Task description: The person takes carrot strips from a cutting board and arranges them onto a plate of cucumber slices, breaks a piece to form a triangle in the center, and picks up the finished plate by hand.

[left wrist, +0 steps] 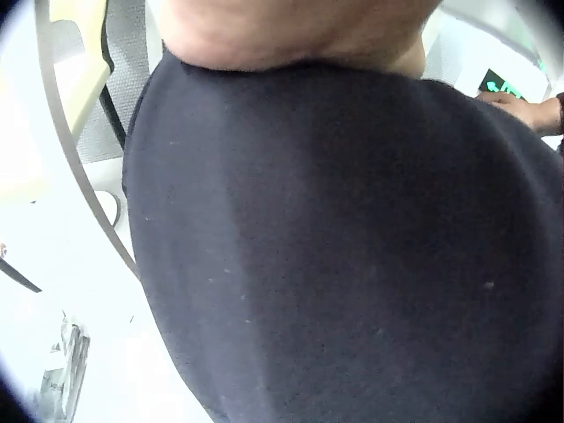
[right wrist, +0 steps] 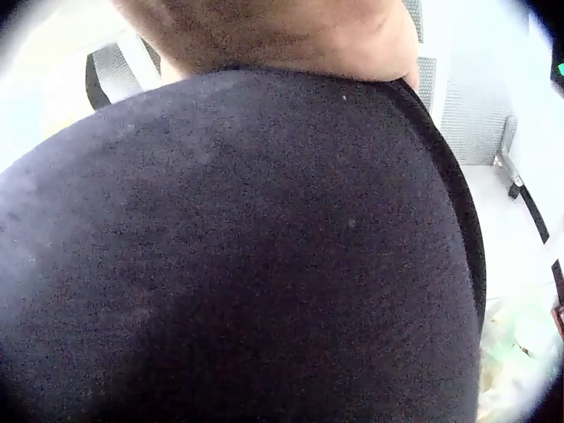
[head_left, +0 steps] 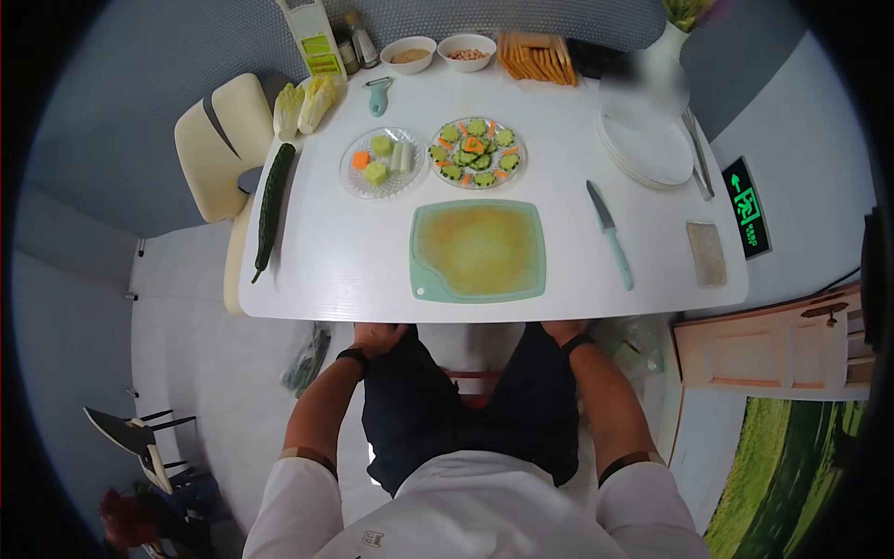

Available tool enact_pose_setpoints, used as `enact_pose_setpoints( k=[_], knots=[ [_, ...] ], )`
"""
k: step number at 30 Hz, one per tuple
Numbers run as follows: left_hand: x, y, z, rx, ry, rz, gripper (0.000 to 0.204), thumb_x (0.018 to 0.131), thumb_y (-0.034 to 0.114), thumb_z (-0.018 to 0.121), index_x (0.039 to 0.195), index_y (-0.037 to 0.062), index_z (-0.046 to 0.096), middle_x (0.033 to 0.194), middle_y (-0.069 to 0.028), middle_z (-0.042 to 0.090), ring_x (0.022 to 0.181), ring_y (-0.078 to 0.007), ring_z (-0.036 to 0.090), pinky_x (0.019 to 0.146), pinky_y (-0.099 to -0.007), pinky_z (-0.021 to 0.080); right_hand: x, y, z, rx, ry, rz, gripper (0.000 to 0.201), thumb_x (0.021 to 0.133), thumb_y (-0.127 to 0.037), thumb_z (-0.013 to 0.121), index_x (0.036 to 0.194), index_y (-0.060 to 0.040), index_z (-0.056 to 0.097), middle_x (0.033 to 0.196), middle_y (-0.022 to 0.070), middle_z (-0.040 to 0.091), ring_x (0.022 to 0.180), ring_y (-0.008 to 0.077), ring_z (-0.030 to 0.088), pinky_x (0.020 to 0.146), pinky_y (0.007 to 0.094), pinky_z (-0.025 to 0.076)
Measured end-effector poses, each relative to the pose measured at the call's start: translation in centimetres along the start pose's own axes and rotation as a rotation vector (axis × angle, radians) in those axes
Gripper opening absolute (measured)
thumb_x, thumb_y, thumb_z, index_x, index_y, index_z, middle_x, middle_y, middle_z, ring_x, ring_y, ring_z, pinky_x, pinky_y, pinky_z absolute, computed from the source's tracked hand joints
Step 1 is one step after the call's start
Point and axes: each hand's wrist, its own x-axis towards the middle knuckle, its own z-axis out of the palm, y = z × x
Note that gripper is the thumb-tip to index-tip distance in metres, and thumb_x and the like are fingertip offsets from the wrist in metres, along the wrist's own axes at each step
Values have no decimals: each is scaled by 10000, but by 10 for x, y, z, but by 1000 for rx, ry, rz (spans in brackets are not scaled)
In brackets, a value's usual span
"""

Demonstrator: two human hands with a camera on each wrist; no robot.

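The left hand [head_left: 377, 337] rests on the dark-trousered left knee at the table's front edge, which hides its fingers. Its heel [left wrist: 300, 31] lies on the cloth in the left wrist view. On the other knee rests the right hand [head_left: 563, 330], its fingers lying loosely over the cloth in the left wrist view [left wrist: 511, 106]. Neither hand is seen holding anything. Nearest on the table are a green-rimmed cutting board [head_left: 480, 250] and a knife [head_left: 610, 235]. Behind the board stand a plate of cut vegetables [head_left: 399, 185] and a plate of arranged cucumber and carrot slices [head_left: 475, 153].
A long cucumber [head_left: 273, 212] lies at the table's left. Along the back are leafy vegetables [head_left: 317, 102], a peeler [head_left: 377, 96], two bowls [head_left: 410, 56], sliced bread [head_left: 537, 61] and a vase [head_left: 666, 47]. Stacked white plates [head_left: 647, 154] stand at the right, beside tongs [head_left: 697, 154].
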Motion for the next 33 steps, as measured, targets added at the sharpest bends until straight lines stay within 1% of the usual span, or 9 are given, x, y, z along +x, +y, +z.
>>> enact_pose_setpoints(
  k=[4,6,8,11,15,22,27,29,33],
  knots=[
    [7,43,-26,-92,13,65,447,920,413,637,1239,104,683,1229,-194,677,1106,-393,640,956,-499,492,15,-38,-37,-68,4,115,418,903,-366,654,1204,-77,682,1190,181,683,1113,407,624,955,510,497],
    [9,84,-36,74,-428,66,519,943,431,629,1323,77,630,1302,-223,637,1142,-411,630,1002,-489,486,14,-38,-28,-61,-10,113,425,902,-366,654,1212,-76,677,1200,183,679,1124,405,619,963,512,491],
    [2,112,16,-427,-406,272,663,966,452,621,1459,26,500,1455,-252,531,1334,-412,517,1134,-470,413,19,-43,-23,-51,-21,107,432,900,-367,655,1219,-76,672,1211,184,675,1134,404,615,972,514,485],
    [5,228,-38,-777,-232,484,595,1029,437,531,1478,49,485,1492,-240,498,1414,-440,411,1182,-495,347,20,-50,-26,-32,-110,156,447,892,-352,669,1241,-73,659,1232,186,665,1155,412,602,990,518,472],
    [20,314,-59,-942,-267,678,475,1070,366,468,1406,43,556,1456,-199,535,1408,-395,429,1181,-474,337,14,-44,-8,-41,156,-120,476,862,-314,709,1261,-61,649,1243,193,656,1165,425,595,1008,531,456],
    [1,349,-111,-1165,-292,1008,313,1065,268,502,1095,22,693,1130,-149,670,1171,-351,581,1057,-464,411,8,-49,-15,-99,36,66,486,852,-354,711,1248,-77,668,1264,181,654,1182,424,580,1011,542,445],
    [19,360,-74,-1288,-162,908,334,1039,286,535,907,37,714,895,-112,708,918,-326,638,839,-442,477,12,-50,-22,-83,97,66,445,875,-354,676,1208,-60,675,1193,174,684,1105,409,621,952,511,484],
    [29,357,-67,-1234,-418,852,320,1055,235,530,904,7,698,866,-133,680,916,-343,641,840,-431,496,11,-46,-20,-135,30,53,437,897,-369,648,1205,-62,678,1185,177,686,1101,405,625,948,499,491],
    [26,362,-89,-1224,-496,675,280,941,258,691,802,16,664,739,-124,647,701,-282,637,641,-396,476,18,-49,-22,44,-74,233,484,890,-394,668,1257,-79,664,1286,176,646,1209,410,572,1033,513,444]
  ],
)
